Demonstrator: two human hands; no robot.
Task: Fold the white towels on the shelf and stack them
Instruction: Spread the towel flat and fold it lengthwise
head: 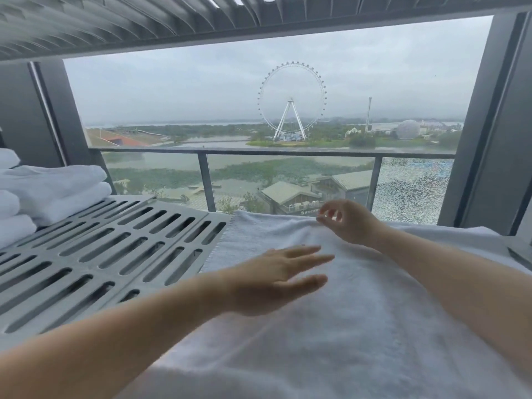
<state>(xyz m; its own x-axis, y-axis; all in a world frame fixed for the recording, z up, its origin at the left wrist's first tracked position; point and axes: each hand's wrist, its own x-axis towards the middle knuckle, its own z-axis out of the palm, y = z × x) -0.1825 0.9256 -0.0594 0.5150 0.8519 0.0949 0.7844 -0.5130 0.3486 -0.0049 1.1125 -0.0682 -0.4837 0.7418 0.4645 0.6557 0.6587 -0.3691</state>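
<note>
A white towel point(331, 318) lies spread flat over the right half of the grey slotted shelf point(95, 263), reaching from the far edge down to the bottom of the view. My left hand point(276, 279) lies flat on the towel's middle with straight fingers pointing right. My right hand point(345, 220) hovers at the towel's far edge with loosely curled fingers; whether it pinches the edge is unclear. A stack of folded white towels point(49, 191) sits at the far left of the shelf.
Behind the shelf is a large window with a glass railing point(273, 152) and dark frame posts point(489, 125) at both sides. A slatted upper shelf point(144, 21) hangs overhead. Bare slotted shelf lies between the stack and the spread towel.
</note>
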